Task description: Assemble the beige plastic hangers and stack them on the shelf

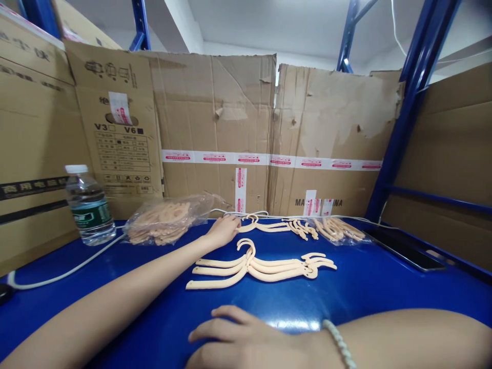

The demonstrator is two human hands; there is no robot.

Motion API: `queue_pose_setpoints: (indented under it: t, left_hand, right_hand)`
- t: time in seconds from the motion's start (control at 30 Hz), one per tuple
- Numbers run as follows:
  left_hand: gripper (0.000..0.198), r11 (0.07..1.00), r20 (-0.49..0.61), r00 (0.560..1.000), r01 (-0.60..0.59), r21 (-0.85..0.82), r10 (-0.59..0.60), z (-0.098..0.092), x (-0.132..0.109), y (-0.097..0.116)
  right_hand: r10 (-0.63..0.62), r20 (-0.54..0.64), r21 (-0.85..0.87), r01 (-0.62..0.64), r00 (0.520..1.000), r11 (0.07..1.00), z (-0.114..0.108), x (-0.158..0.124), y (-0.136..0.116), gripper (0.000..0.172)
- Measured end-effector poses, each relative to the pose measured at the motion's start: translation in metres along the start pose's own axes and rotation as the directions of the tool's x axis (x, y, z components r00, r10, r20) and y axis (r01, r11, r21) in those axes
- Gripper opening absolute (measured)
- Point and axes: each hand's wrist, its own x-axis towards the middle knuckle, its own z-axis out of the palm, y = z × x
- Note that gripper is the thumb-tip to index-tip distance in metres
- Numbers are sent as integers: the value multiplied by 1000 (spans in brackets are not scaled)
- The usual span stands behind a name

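My left hand (223, 230) reaches far across the blue table (365, 292). Its fingers rest on the hook end of a row of beige plastic hangers (280, 225) lying near the cardboard wall; the fingers look curled on that end. A second bunch of beige hangers (261, 266) lies in the middle of the table, untouched. My right hand (238, 343) lies flat on the table at the near edge, fingers stretched out, holding nothing. A beaded bracelet sits on that wrist.
A clear bag of beige hangers (165, 220) lies left of my left hand. A water bottle (89, 205) stands at the far left, with a white cable (69, 271) beside it. A dark phone (407, 248) lies at the right. Cardboard walls (215, 128) and blue rack posts (407, 113) enclose the table.
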Motion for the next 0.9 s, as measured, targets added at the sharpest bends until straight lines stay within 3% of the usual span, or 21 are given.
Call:
queue_pose_setpoints:
  t: [0.13, 0.2, 0.3, 0.37, 0.5, 0.6, 0.67, 0.8, 0.9]
  left_hand:
    - [14, 1000, 10, 1000, -13, -13, 13, 2, 3, -3]
    - [13, 999, 13, 1000, -25, -32, 26, 4, 4, -5]
    - [13, 996, 5, 999, -45, -72, 46, 5, 2, -6]
    - [13, 994, -13, 998, -55, -97, 54, 4, -2, -6]
    - [12, 991, -84, 995, -54, -125, 44, -5, -14, -1]
    - [11, 989, -144, 989, -48, -142, 28, -19, -26, 6]
    - [10, 980, -184, 983, -47, -192, 11, -32, -39, 13]
    - [10, 939, -173, 983, -1, -345, -63, -58, -77, 29]
    - [13, 929, -159, 984, 21, -368, -85, -66, -105, 39]
  right_hand:
    - [196, -39, 250, -180, 980, 951, -40, -20, 7, 19]
    - [298, -72, 280, -268, 952, 922, -58, -31, 10, 22]
    - [399, -223, 237, -347, 890, 907, -73, -51, 27, 29]
    - [458, -335, 196, -415, 823, 889, -75, -67, 46, 27]
    - [553, -450, 114, -569, 701, 814, -78, -101, 92, 23]
    - [640, -522, 50, -729, 564, 683, -79, -126, 119, 20]
    - [696, -503, 14, -800, 513, 600, -77, -141, 131, 20]
    - [821, -235, -189, -853, 521, 487, -70, -162, 142, 21]
    - [850, -71, -336, -814, 523, 473, -62, -166, 143, 21]
